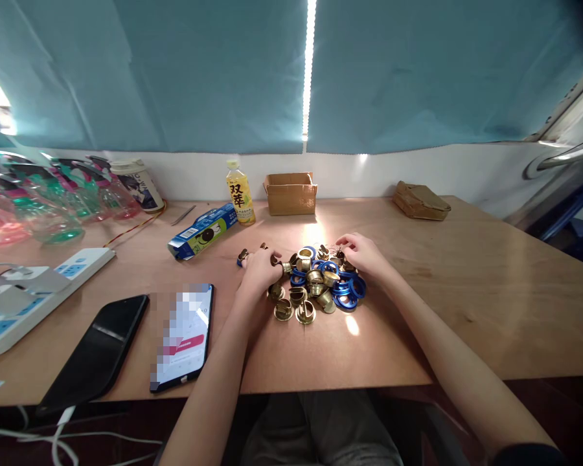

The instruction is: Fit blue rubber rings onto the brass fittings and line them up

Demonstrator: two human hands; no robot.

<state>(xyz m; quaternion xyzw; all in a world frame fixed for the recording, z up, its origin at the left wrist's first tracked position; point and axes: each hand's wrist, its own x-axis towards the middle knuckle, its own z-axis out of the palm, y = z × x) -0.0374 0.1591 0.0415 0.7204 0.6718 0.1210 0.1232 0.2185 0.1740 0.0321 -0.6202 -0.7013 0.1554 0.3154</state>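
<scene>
A heap of small brass fittings point(305, 294) and blue rings point(348, 291) lies in the middle of the wooden table point(466, 285). My left hand point(260, 268) rests at the heap's left edge with fingers curled over brass pieces; what it grips is hidden. My right hand point(364, 254) sits at the heap's upper right, fingers bent and pinching among small parts near thin wire rings. Which piece it holds is too small to make out.
Two phones point(100, 346) point(184, 336) lie at the front left, beside a white power strip point(34, 291). A blue carton point(203, 238), a yellow drink bottle point(240, 193), an open cardboard box point(291, 193) and a brown packet point(420, 200) stand farther back. Plastic bottles point(53, 200) crowd the far left.
</scene>
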